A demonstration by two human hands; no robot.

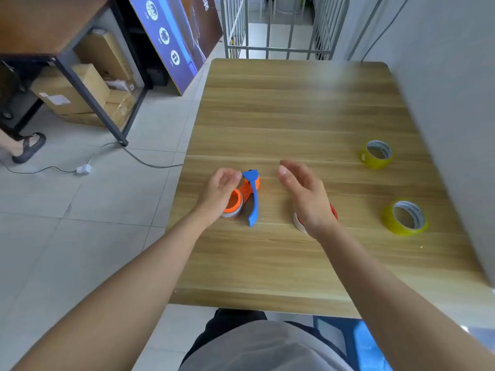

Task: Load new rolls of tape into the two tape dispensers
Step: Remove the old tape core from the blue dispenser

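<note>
Looking at my feed, I'd say we're at the very start of step 1: neither dispenser has a fresh roll in it yet.

- **Left hand:** the left hand (222,188) hovers over the near-left part of the table (294,116). Its fingers are loosely curled with nothing in them, and the tips are just beside the blue head of the orange-and-blue dispenser (250,190). I can't tell if they actually touch it.
- **1st dispenser:** its hub seems to carry only a thin whitish ring, so probably a spent core.
- **Right hand:** the right hand (305,194) is spread open, palm turned left, gripping nothing. It floats above the 2nd dispenser (297,222), which is mostly hidden, with just a white bit and a red edge peeking out.
- **Tape rolls:** well apart on the right sit the 2 yellow rolls, the far roll (377,153) and the near roll (405,216), both untouched.

My guess for the next move: pin the orange-and-blue dispenser with the left hand and clear its hub. Then send the right hand over for the near roll, since that's the shorter reach.
</note>
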